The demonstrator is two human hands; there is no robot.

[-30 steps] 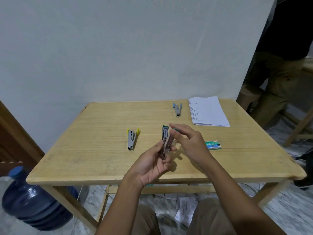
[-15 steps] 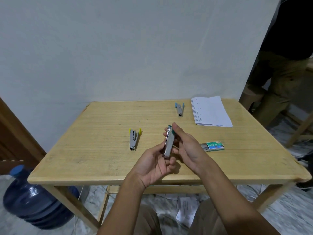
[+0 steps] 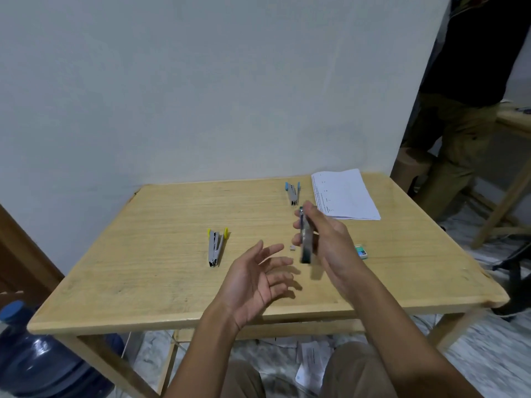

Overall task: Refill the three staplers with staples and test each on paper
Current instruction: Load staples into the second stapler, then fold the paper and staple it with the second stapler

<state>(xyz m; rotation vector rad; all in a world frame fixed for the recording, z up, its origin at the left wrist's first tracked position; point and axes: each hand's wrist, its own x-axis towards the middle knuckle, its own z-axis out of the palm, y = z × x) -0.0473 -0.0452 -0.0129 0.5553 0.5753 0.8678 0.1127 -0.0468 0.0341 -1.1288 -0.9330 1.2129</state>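
My right hand [image 3: 324, 239] grips a green-tipped metal stapler [image 3: 306, 239], blurred and held upright above the wooden table [image 3: 143, 268]. My left hand [image 3: 255, 280] hovers palm up beside it, fingers spread and holding nothing. A small grey bit [image 3: 292, 248], perhaps staples, lies on the table between the hands. A yellow-tipped stapler [image 3: 215, 247] lies to the left. A blue-tipped stapler [image 3: 293, 192] lies at the back, next to a sheet of white paper [image 3: 343, 193]. A green staple box [image 3: 361, 251] peeks out behind my right hand.
A white wall stands right behind the table. A person [image 3: 465, 96] in dark clothes stands at the right beyond the table. A blue water bottle [image 3: 37, 360] sits on the floor at the lower left. Papers [image 3: 313, 360] lie on the floor under the table.
My left hand has let go of the green-tipped stapler and dropped away with its fingers spread. My right hand alone now holds the stapler and has lifted it slightly to the right.
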